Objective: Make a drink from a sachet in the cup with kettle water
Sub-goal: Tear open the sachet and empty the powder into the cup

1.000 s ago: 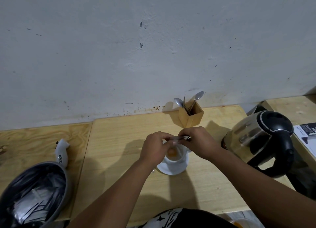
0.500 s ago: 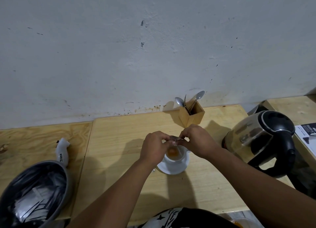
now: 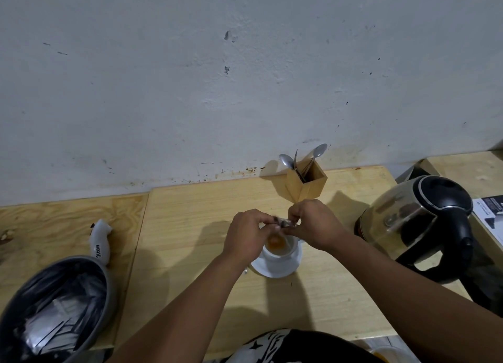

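A white cup point(image 3: 283, 253) stands on a white saucer point(image 3: 275, 270) in the middle of the wooden table, with orange powder at its bottom. Directly above the cup, my left hand point(image 3: 249, 236) and my right hand point(image 3: 313, 226) both pinch a small crumpled sachet point(image 3: 283, 222), which is mostly hidden by my fingers. A glass kettle point(image 3: 413, 224) with a black lid and handle sits to the right of the cup.
A wooden holder point(image 3: 306, 184) with several spoons stands against the wall behind the cup. At the lower left is a grey bin point(image 3: 54, 305) lined with a black bag, and a white handle point(image 3: 100, 240) lies beside it. A leaflet point(image 3: 490, 213) lies at the right edge.
My hands have drawn closer together over the cup, folding the sachet smaller between the fingers. Nothing else has moved.
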